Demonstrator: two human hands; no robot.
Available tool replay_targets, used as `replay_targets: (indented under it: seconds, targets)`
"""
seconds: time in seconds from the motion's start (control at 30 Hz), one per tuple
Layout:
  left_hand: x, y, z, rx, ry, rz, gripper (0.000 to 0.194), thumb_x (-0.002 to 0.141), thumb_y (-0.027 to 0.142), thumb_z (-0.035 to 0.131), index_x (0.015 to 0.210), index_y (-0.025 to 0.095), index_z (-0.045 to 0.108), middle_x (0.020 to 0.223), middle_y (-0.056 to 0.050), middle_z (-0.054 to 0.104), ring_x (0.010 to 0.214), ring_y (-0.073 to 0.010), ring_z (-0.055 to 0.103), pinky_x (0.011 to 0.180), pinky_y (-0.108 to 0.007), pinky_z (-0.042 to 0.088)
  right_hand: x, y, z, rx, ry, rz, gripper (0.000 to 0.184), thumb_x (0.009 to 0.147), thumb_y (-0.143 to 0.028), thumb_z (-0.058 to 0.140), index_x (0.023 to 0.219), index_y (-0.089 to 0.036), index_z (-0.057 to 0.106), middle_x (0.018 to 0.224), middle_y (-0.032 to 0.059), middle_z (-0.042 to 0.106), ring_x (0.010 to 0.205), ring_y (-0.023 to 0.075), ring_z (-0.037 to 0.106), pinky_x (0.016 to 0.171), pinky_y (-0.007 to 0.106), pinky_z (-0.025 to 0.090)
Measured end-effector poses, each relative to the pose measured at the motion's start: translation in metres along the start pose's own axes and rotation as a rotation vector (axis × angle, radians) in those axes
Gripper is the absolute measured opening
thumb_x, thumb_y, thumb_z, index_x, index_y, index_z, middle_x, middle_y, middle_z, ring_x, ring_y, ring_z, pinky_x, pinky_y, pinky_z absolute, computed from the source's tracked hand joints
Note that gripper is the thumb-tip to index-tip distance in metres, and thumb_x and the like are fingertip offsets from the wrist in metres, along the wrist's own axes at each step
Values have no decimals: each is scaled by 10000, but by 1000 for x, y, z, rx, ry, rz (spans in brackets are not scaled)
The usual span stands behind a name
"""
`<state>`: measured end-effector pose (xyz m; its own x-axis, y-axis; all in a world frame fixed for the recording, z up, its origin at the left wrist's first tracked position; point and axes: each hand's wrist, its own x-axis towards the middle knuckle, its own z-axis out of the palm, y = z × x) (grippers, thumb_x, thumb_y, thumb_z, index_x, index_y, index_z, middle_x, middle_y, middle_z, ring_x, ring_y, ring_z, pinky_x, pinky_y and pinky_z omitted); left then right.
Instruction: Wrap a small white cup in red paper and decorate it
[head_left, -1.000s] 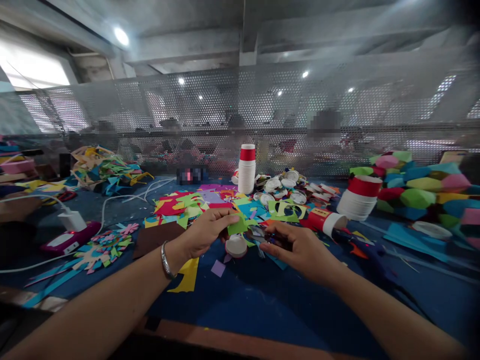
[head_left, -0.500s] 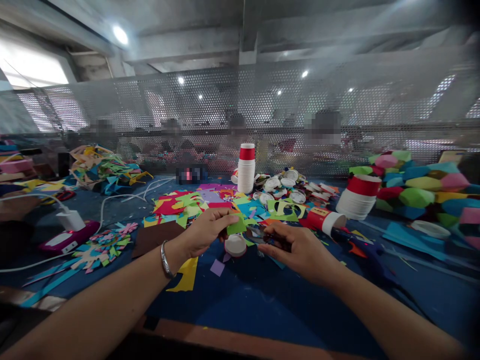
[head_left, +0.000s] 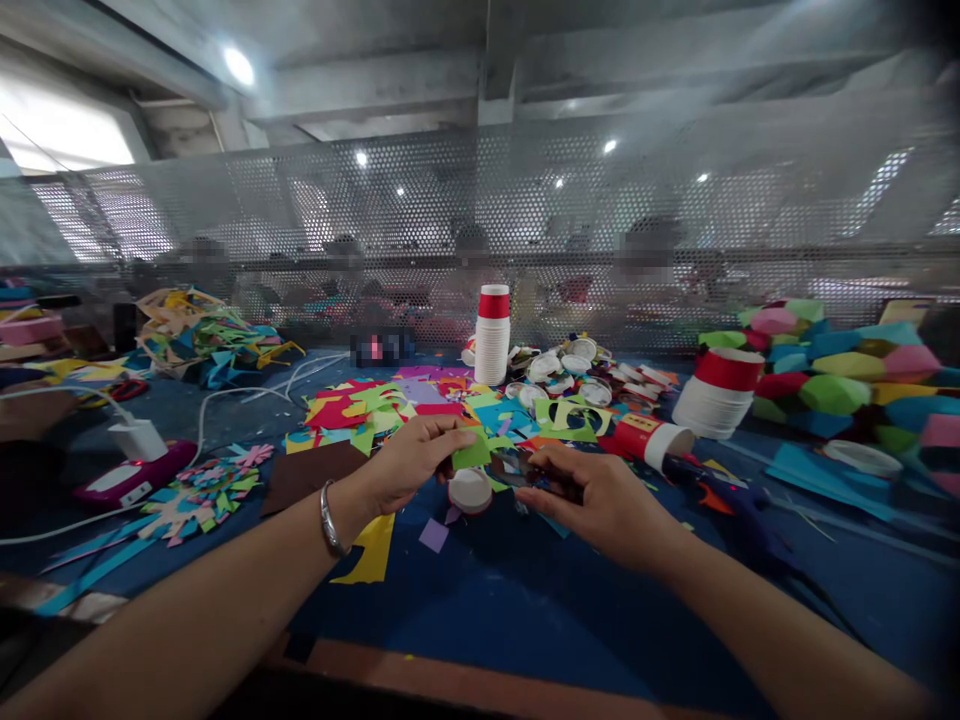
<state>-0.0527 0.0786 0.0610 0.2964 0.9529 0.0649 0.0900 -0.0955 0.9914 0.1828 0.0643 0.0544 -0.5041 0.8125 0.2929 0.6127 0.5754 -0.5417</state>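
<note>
Between thumb and fingers, my left hand (head_left: 409, 462) pinches a small piece of green paper (head_left: 471, 452). My right hand (head_left: 600, 500) is closed around a pair of scissors (head_left: 511, 466), whose grey blades point left toward that paper; the handles are mostly covered by my fingers. Whether blade and paper touch, I cannot tell. Just below the green paper, a round white cup piece with a red edge (head_left: 470, 490) rests on the blue table (head_left: 480, 620). Purple paper squares (head_left: 435, 535) and a yellow scrap (head_left: 371, 555) lie nearer to me.
Colourful paper scraps (head_left: 360, 408) spread behind my hands. A tall stack of paper cups (head_left: 493, 345) stands behind them, beside a heap of cut cup pieces (head_left: 555, 368). A glue gun (head_left: 742, 520) lies right. On the left are a purple power strip (head_left: 139, 475) and white cables.
Both hands keep nearly the same place. The scissor blades and the green paper have shifted only slightly against each other.
</note>
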Motion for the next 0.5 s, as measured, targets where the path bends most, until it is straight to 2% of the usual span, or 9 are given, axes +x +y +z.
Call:
replay_targets:
  seconds: [0.3, 0.5]
  targets:
    - [1, -2, 0, 2, -13, 17, 247, 808, 400, 651, 708, 178, 610, 621, 24, 522, 518, -80, 419, 493, -240, 299, 0, 2, 2, -6, -28, -22, 251, 898, -466, 578, 902, -218, 614, 674, -25, 512, 590, 133, 439, 545, 274, 319]
    - [5, -10, 3, 77, -75, 44, 281, 816, 416, 628, 691, 168, 582, 600, 33, 482, 517, -80, 425, 491, -233, 295, 1, -3, 3, -20, -74, -49, 244, 889, -452, 585, 833, -214, 582, 644, -35, 475, 574, 129, 418, 538, 278, 299]
